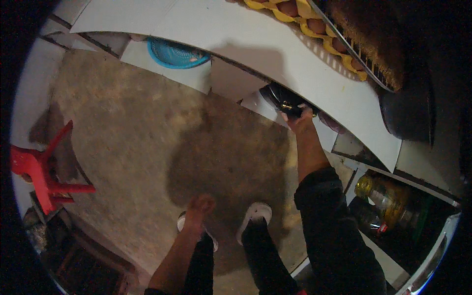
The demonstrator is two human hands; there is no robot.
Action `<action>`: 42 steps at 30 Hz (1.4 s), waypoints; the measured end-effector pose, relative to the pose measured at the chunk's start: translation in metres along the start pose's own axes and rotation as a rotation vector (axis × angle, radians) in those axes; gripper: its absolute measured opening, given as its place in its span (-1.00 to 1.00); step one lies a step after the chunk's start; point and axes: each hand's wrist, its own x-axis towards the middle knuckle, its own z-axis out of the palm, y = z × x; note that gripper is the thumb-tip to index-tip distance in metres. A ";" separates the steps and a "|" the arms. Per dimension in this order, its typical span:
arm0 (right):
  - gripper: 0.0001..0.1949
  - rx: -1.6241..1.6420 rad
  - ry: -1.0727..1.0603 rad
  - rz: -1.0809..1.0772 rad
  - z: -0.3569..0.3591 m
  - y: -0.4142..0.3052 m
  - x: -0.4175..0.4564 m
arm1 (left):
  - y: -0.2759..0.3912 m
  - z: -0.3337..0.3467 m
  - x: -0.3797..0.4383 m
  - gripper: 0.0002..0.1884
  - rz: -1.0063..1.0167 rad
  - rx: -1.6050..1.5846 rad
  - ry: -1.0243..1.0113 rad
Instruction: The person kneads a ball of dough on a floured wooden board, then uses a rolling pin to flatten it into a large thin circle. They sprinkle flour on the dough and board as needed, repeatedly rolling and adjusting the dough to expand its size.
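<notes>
Under the edge of the white counter (243, 29), my right hand (300, 116) grips a dark, shiny object with gold-coloured metal fittings, possibly a black bag (282, 101). Part of that object is hidden beneath the counter. Away from the counter, my left hand (201, 204) hangs over the floor above my shoes; it is blurred, and its fingers cannot be made out clearly. A blue plastic basket (177, 55) sits on the white tiled ledge below the counter, farther left.
Yellow egg trays (317, 31) with brown eggs lie on the counter beside a metal-rimmed rack. A red plastic stool (40, 173) is at the far left. Bottles and jars (383, 199) fill a dark compartment at the right. My light shoe (260, 212) is on the concrete floor.
</notes>
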 end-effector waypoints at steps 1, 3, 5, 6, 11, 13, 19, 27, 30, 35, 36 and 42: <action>-0.56 -0.031 0.017 -0.024 0.006 0.002 0.002 | -0.040 -0.030 0.021 -0.72 0.048 -0.029 -0.061; -0.57 -0.054 0.101 0.058 -0.003 -0.003 0.016 | -0.047 -0.038 0.033 -0.72 0.047 -0.031 -0.111; -0.57 -0.069 0.159 0.162 -0.011 -0.006 0.019 | -0.017 -0.006 0.017 -0.72 -0.037 0.017 -0.061; -0.59 -0.041 0.109 0.113 -0.016 -0.007 0.025 | -0.011 -0.003 0.014 -0.73 0.026 0.188 -0.093; -0.65 0.134 0.101 0.009 -0.022 0.013 0.010 | 0.034 0.043 -0.021 -0.71 0.001 0.134 0.018; -0.64 0.081 0.170 0.076 -0.021 0.029 -0.028 | 0.044 0.048 -0.035 -0.70 -0.019 0.076 0.045; -0.50 -0.069 0.186 0.079 -0.080 0.066 -0.098 | 0.037 0.034 -0.027 -0.70 -0.119 0.168 0.051; -0.40 -0.031 0.376 0.197 -0.172 0.104 -0.188 | 0.034 0.032 -0.029 -0.71 -0.067 0.170 -0.018; -0.49 -0.254 0.608 0.198 -0.191 0.105 -0.232 | 0.011 0.010 -0.007 -0.67 0.020 0.441 -0.186; -0.68 -0.452 0.456 0.106 -0.179 0.093 -0.336 | 0.043 0.011 -0.030 -0.63 -0.131 0.025 -0.053; -0.70 -0.457 0.441 0.108 -0.166 0.087 -0.360 | 0.049 0.015 -0.040 -0.63 -0.149 -0.121 0.025; -0.69 -0.683 0.407 0.153 -0.162 0.062 -0.446 | 0.064 0.000 -0.143 -0.61 -0.162 -0.097 0.241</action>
